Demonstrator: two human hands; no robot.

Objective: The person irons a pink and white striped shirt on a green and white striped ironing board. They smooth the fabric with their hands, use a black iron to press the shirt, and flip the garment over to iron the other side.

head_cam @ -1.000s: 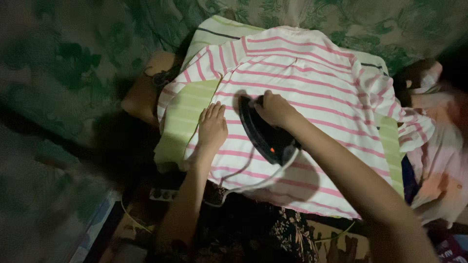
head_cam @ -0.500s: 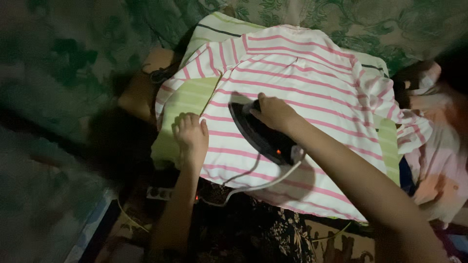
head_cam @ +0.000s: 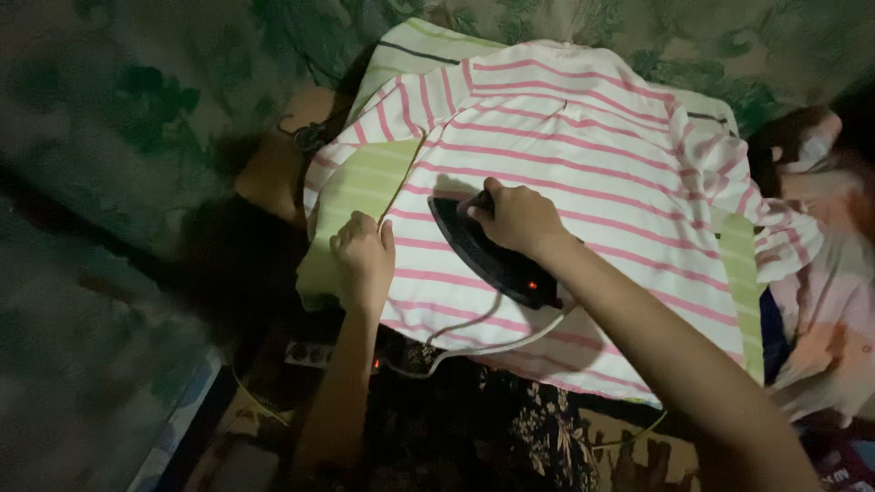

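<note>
Head view: a dim look down at two bare hands working on a striped garment.
Right hand: the right hand (head_cam: pixel 518 217) is wrapped around the handle of a black iron (head_cam: pixel 492 253), fingers closed over the front of the handle, arm reaching in from the lower right.
Iron: it rests flat on the garment with its pointed tip toward the left; a small red light glows near its rear end.
Cord: a pale cord (head_cam: pixel 474 344) leaves the back of the iron, loops over the lower edge of the garment and runs left toward the power strip.
Left hand: the left hand (head_cam: pixel 363 258) is curled, knuckles up, gripping the left edge of the garment just beside the iron's tip; hand and iron are near but not touching.
Garment: a white shirt with pink stripes (head_cam: pixel 583 155) lies spread out, one sleeve folded across the upper left, the other trailing off to the right.
Underlay: a light green striped cloth (head_cam: pixel 351 187) lies beneath the shirt and shows at the left, top and right edges.
Power strip: a white power strip (head_cam: pixel 312 353) sits below the left hand, partly hidden by the forearm.
Surroundings: green patterned fabric (head_cam: pixel 137 109) fills the left and top; a dark floral cloth (head_cam: pixel 510 428) lies below the shirt; pink clothing (head_cam: pixel 820 319) is bunched at the right, blurred.
</note>
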